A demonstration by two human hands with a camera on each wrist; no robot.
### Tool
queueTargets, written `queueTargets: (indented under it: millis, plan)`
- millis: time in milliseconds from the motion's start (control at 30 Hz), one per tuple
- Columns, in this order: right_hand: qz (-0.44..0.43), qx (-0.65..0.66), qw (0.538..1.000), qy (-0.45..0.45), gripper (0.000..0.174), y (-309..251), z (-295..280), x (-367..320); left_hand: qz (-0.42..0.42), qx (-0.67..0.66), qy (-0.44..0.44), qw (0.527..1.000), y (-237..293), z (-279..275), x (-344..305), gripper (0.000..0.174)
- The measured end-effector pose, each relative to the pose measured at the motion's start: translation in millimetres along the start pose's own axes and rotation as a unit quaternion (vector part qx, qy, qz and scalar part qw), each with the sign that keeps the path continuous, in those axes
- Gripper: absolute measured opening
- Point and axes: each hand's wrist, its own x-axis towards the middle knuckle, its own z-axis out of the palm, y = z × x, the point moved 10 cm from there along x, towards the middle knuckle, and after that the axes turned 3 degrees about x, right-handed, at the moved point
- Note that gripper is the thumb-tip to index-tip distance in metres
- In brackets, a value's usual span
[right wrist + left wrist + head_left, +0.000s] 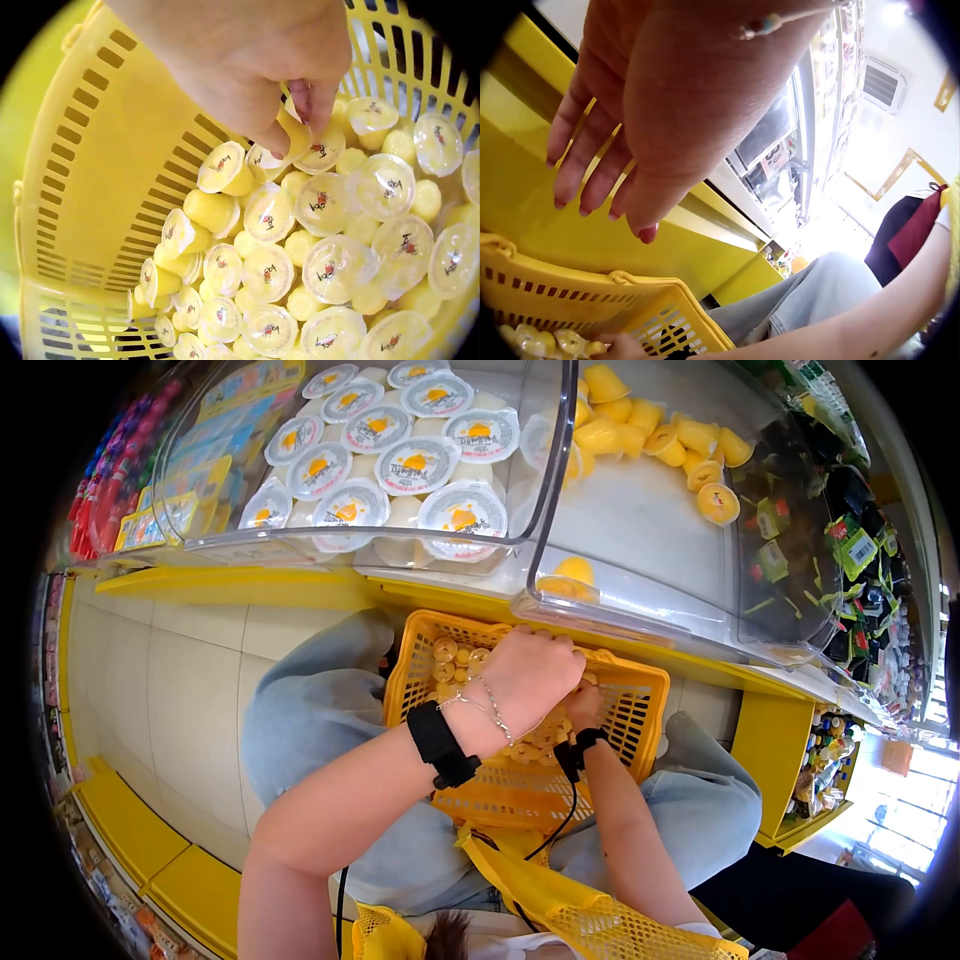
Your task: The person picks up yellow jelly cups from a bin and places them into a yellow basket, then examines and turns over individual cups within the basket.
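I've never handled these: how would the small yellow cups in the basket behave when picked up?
The yellow cups are probably light, being small beside the right hand. Their shiny lids may feel slippery; being round and tapered, they could roll.

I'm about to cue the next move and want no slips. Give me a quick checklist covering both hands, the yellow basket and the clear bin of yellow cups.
1. Grip: ok. The right hand pinches a yellow cup between thumb and fingers.
2. Left hand free: ok. Its fingers are extended and hold nothing.
3. Hands apart: ok. The left wrist view shows a gap between them.
4. Basket emptied: not ok. Many cups lie in it.
5. Basket footing: cannot tell. Its underside is hidden.
6. Room in the clear bin: ok. Bare floor shows beside its cups.
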Motion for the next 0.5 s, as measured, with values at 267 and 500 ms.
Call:
queueTargets:
  millis: [267,500]
  plan:
    - [0.043,0.235,0.971,-0.032,0.035,48,43,20,0.002,0.019,0.009,1.0,0,-2,-3,0.013]
    - [0.207,0.613,0.761,-0.043,0.033,61,69,10,0.003,0.032,-0.004,0.999,0,3,-3,0.016]
